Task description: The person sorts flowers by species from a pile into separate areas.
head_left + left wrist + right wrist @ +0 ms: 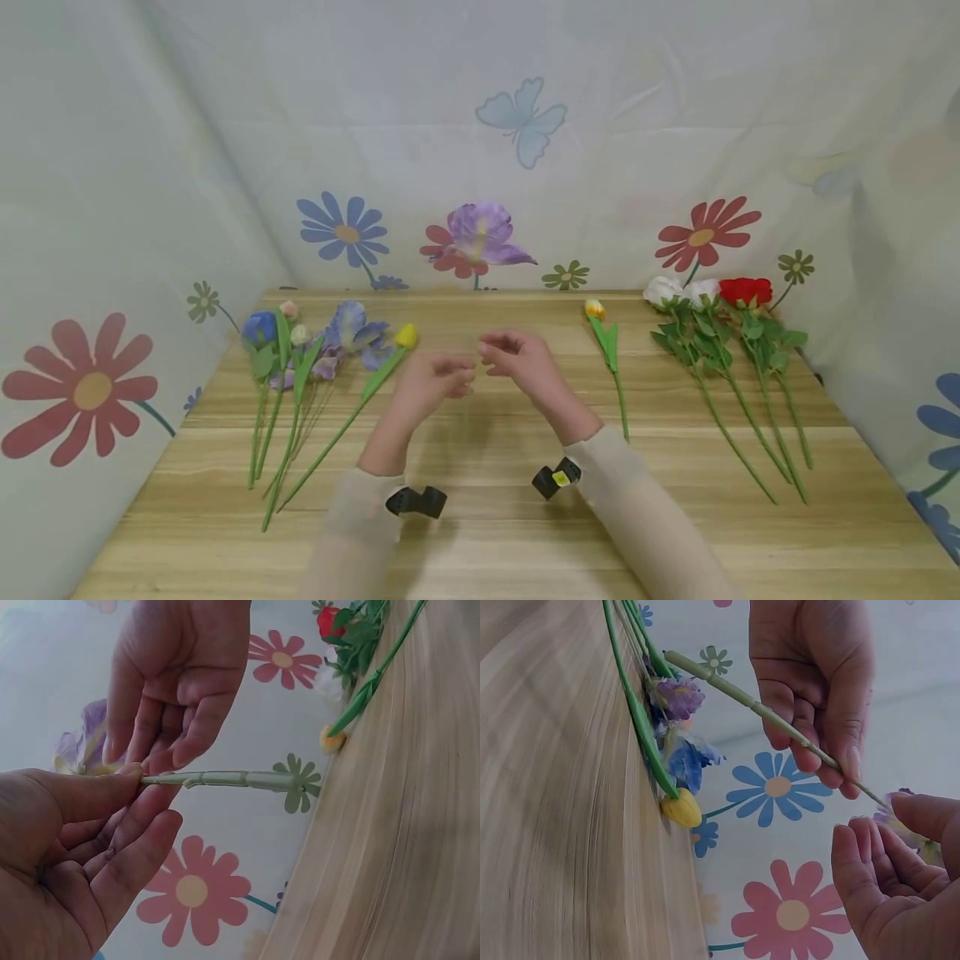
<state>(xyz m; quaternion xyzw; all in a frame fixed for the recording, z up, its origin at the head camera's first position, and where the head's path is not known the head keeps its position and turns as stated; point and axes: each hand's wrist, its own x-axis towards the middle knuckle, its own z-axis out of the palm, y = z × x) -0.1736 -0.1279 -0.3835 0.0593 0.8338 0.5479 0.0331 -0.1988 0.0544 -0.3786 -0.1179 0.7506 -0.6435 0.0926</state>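
Observation:
A purple iris (486, 233) is held up above the table, its blossom toward the patterned backdrop and its cut stem end (274, 780) toward me. My left hand (433, 385) pinches the thin green stem between thumb and fingertips. Just nearer the blossom, my right hand (525, 362) has its thumb and curled fingertips at the same stem; its thumb (922, 814) covers part of the stem in the right wrist view. Behind that thumb, the petals are partly hidden.
On the left lie a yellow tulip (406, 337), blue-purple irises (348, 325), a blue rose (259, 327) and small pale blossoms. An orange-yellow tulip (595, 309) lies right of centre. White roses (663, 292) and a red rose (745, 292) lie at the far right of the wooden table (495, 533).

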